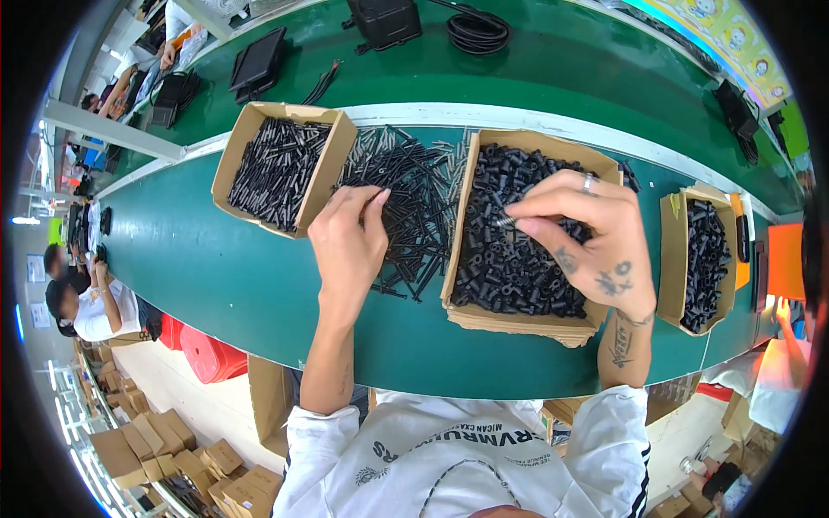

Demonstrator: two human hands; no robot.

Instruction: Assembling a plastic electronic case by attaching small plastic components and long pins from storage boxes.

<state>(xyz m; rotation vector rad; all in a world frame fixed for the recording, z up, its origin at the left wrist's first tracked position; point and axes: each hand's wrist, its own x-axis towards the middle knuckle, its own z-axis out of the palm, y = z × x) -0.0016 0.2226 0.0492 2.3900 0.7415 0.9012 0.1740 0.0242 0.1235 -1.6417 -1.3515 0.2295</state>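
Note:
My left hand (350,237) is closed in a pinch at the left edge of a loose pile of thin black and grey rods (413,194). Whatever its fingertips hold is too small to make out. Over an open cardboard box (466,312) of small black ring-ended parts (509,268), my right hand (591,233) has thumb and forefinger pressed together. A small greyish bit shows at those fingertips, but its kind is unclear. Beyond my left hand stands a smaller cardboard box (347,138) filled with short dark pins (281,168).
Another box (673,250) of small black parts (706,259) stands at the right. Across a white rail (414,114), a green surface carries a coiled black cable (477,31) and black devices (259,62). A red stool (211,356) is below the table (190,268); another person (99,306) sits far left.

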